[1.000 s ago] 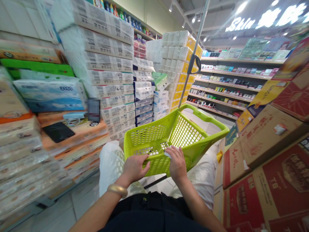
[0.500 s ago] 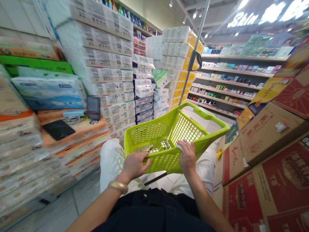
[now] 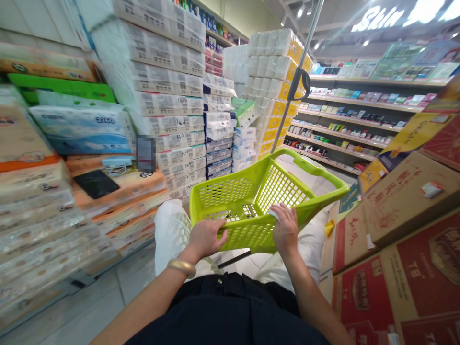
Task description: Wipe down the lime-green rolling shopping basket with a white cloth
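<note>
A lime-green plastic shopping basket (image 3: 247,235) with perforated sides tilts in front of my lap, between my white-trousered legs. My left hand (image 3: 207,238), with a gold bangle (image 3: 182,267) at the wrist, is closed over the near rim, its fingertips on the inner side. Farther right along the same rim rests my right hand (image 3: 286,230). It holds a small white wipe (image 3: 275,215), mostly covered by the fingers, against the basket's edge. A few small dark bits seem to show on the basket floor, too small to name.
Stacked tissue packs (image 3: 118,191) line the left, with a black tablet (image 3: 96,184) on top. Tall wrapped paper stacks (image 3: 168,72) stand ahead. A metal pole (image 3: 296,81) with a black handle rises behind the basket. Cartons (image 3: 409,206) are piled close on my right, before product shelves (image 3: 352,120).
The view has shifted, so the whole scene sits slightly farther right. Both hands stay on the basket's near rim, and the white wipe is still in the right hand.
</note>
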`<action>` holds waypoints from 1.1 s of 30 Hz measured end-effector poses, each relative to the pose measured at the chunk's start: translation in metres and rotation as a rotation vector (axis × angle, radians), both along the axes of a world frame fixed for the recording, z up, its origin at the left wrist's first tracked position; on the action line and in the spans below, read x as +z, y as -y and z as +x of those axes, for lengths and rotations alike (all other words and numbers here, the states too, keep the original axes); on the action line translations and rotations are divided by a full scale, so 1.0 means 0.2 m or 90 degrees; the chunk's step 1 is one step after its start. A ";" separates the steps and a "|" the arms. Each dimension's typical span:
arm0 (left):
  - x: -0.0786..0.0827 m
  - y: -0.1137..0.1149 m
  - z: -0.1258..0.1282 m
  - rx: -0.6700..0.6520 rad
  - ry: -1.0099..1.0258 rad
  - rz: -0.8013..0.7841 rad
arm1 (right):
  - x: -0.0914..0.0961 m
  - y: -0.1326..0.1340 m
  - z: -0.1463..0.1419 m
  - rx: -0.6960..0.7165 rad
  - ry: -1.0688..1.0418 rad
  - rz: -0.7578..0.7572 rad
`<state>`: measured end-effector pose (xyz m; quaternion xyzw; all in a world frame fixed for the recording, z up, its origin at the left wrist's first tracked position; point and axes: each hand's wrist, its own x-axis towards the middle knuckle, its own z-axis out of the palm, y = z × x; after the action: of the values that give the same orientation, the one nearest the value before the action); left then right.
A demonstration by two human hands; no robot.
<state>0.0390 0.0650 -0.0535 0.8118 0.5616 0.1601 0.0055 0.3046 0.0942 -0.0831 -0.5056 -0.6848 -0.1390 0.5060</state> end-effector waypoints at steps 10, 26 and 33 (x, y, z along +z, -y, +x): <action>0.01 0.00 -0.01 0.000 -0.004 0.001 | -0.03 0.05 -0.11 0.079 0.061 -0.027; 0.00 -0.01 0.00 0.011 0.010 -0.001 | -0.01 0.08 -0.17 0.088 0.048 -0.049; 0.00 -0.01 0.01 0.015 0.013 -0.005 | 0.02 0.03 -0.04 0.013 0.003 -0.026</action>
<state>0.0406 0.0671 -0.0544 0.8035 0.5714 0.1663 0.0129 0.2961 0.0881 -0.0799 -0.5088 -0.6938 -0.1212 0.4950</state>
